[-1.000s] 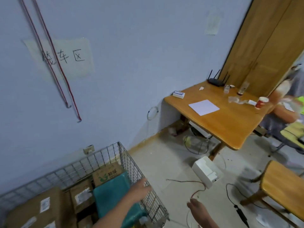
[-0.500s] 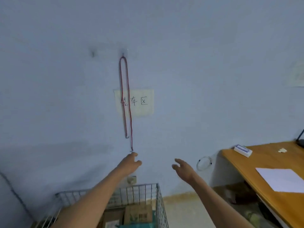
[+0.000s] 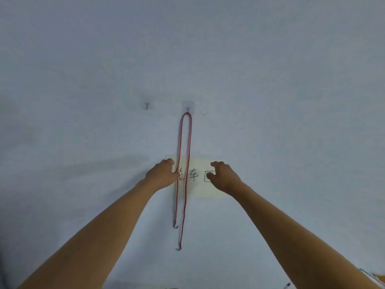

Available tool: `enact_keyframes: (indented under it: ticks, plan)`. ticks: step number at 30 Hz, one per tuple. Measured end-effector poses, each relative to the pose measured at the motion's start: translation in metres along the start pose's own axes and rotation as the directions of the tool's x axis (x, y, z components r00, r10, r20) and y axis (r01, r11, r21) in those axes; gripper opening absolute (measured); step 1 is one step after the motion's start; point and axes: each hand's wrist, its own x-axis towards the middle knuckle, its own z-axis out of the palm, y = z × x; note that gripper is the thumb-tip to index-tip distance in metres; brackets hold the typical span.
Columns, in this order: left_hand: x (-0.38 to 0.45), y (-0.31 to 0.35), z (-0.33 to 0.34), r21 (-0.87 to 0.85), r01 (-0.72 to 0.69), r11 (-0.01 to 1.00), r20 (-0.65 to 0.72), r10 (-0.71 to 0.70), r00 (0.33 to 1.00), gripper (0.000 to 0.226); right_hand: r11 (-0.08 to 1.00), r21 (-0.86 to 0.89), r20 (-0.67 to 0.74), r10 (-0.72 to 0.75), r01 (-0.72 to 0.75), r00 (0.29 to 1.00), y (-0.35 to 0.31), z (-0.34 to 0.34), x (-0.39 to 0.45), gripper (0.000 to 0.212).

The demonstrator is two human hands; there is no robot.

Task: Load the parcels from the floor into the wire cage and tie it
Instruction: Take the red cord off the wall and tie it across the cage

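Red cord (image 3: 188, 142) is hung doubled from a wall hook (image 3: 188, 106). Left hand (image 3: 161, 174) is touching one strand, right hand (image 3: 224, 177) is raised beside it, loosely curled, nothing held; left's grip can't be told.

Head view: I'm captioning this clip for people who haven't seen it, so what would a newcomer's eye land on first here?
First, the red cord, looped over a small wall hook and hanging down the pale wall, with a metal hook at each end. Next, two bare arms reaching up: the left hand at the cord's left strand, the right hand just right of it, apart. Behind them is a paper sign with handwritten characters.
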Motion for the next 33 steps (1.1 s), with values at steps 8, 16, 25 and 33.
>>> enact_keyframes:
  ticks: [8, 16, 25, 33]
  plan:
    - [0.098, 0.027, -0.02, 0.206, 0.205, 0.957, -0.176, -0.169, 0.97, 0.044, 0.988, -0.105, -0.077, -0.123, 0.114, 0.989, -0.046, -0.018, 0.156, 0.036]
    - [0.182, 0.012, 0.01, 0.505, 0.314, 0.804, -0.583, 0.049, 0.811, 0.052, 0.926, -0.037, -0.275, -0.37, 0.375, 0.887, -0.03, 0.002, 0.243, 0.061]
    - [0.149, 0.045, -0.03, 0.561, 0.274, 0.781, -0.492, 0.05, 0.869, 0.039, 0.931, 0.129, -0.154, -0.322, 0.342, 0.934, -0.037, -0.014, 0.224, 0.055]
    - [0.063, 0.074, -0.132, 0.636, 0.298, 0.711, -0.514, 0.103, 0.852, 0.023, 0.94, -0.321, -0.454, -0.261, 0.117, 0.852, -0.016, -0.139, 0.119, 0.039]
